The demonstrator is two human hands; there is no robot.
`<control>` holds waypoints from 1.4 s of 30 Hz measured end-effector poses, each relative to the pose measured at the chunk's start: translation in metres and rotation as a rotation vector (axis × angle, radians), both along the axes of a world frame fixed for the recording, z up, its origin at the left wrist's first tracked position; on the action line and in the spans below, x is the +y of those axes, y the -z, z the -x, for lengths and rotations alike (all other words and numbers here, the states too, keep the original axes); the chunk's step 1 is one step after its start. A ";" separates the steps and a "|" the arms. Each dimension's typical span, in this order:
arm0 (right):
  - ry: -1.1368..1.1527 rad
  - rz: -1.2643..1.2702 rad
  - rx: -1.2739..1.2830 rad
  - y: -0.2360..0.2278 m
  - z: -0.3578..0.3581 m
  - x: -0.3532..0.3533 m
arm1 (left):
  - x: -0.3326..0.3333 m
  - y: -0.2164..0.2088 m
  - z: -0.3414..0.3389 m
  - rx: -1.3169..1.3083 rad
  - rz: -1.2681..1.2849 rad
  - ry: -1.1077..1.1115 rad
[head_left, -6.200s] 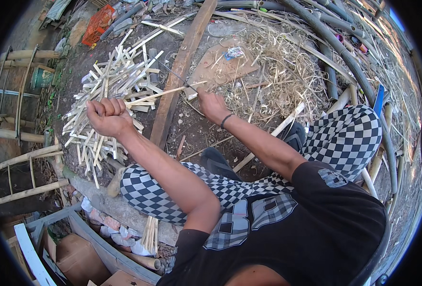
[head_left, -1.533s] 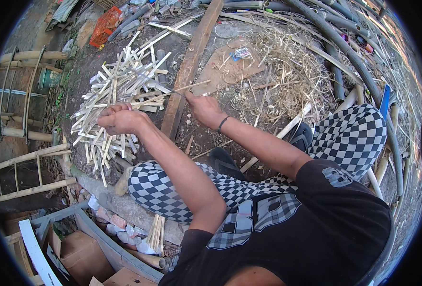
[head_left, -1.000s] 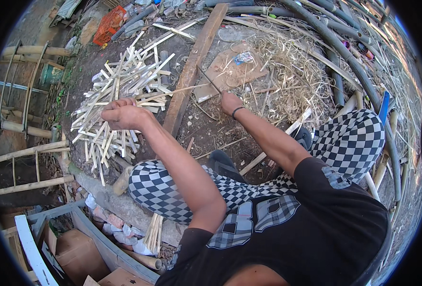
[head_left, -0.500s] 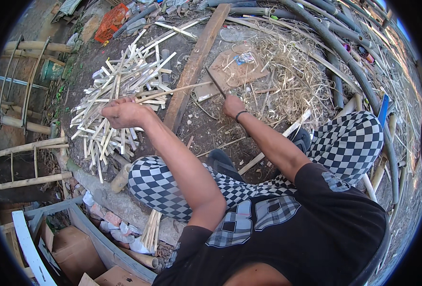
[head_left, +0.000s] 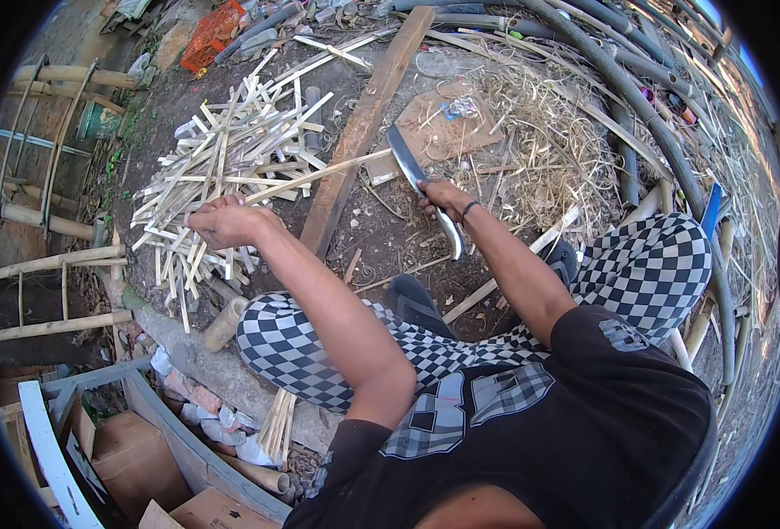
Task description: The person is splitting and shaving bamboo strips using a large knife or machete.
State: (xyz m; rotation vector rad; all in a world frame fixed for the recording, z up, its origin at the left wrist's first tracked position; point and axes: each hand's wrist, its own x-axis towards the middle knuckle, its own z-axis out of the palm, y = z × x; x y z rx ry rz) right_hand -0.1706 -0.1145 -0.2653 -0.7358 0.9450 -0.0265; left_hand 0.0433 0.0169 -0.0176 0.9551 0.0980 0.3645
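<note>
My left hand (head_left: 224, 220) is closed round one end of a thin bamboo strip (head_left: 319, 175), which slants up to the right over a wooden plank (head_left: 361, 132). In my right hand (head_left: 444, 199) is a large knife (head_left: 407, 158), gripped by its handle, the broad side of its blade showing. The strip's far end lies at the blade; I cannot tell whether they touch. Beneath and beyond my left hand spreads a pile of pale split bamboo strips (head_left: 222, 150). Past the blade, a flat piece of brown cardboard (head_left: 465, 137) lies on the ground.
Curly bamboo shavings (head_left: 548, 141) cover the ground at the right. Bamboo poles (head_left: 619, 79) curve along the far right. An orange crate (head_left: 211, 37) stands at the far left. Near left, a wooden frame (head_left: 165, 423) surrounds cardboard boxes (head_left: 138, 467). A bamboo ladder-like rack (head_left: 50, 300) is at the left.
The knife has turned from edge-on to showing its broad side, and its handle has swung into view below my right hand. My left hand still holds the strip, slightly lower.
</note>
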 end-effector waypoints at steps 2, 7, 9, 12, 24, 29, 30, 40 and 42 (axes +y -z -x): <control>-0.042 -0.028 -0.057 -0.012 0.000 0.005 | -0.003 0.000 -0.002 0.010 -0.007 -0.009; -0.024 -0.041 -0.086 -0.018 0.006 0.004 | -0.010 0.001 -0.001 0.009 -0.051 -0.013; 0.061 -0.106 -0.065 -0.023 -0.005 0.010 | -0.012 0.000 0.004 0.004 -0.049 -0.010; -0.125 -0.043 -0.162 -0.052 -0.009 0.016 | -0.006 -0.002 -0.001 0.001 -0.054 -0.033; -0.112 0.135 -0.101 -0.056 -0.016 0.013 | -0.005 -0.005 0.002 0.061 -0.011 0.025; 0.040 -0.054 -0.078 -0.042 -0.033 0.007 | -0.006 0.000 -0.005 -0.015 0.005 0.087; -0.107 -0.044 -0.188 -0.046 -0.032 0.009 | -0.002 -0.002 -0.006 0.010 0.015 0.072; -0.075 1.317 0.069 -0.044 -0.044 0.022 | -0.015 -0.004 0.013 -0.077 0.018 0.168; -0.285 1.292 0.013 -0.118 -0.053 0.048 | -0.008 -0.008 0.012 -0.082 -0.005 0.143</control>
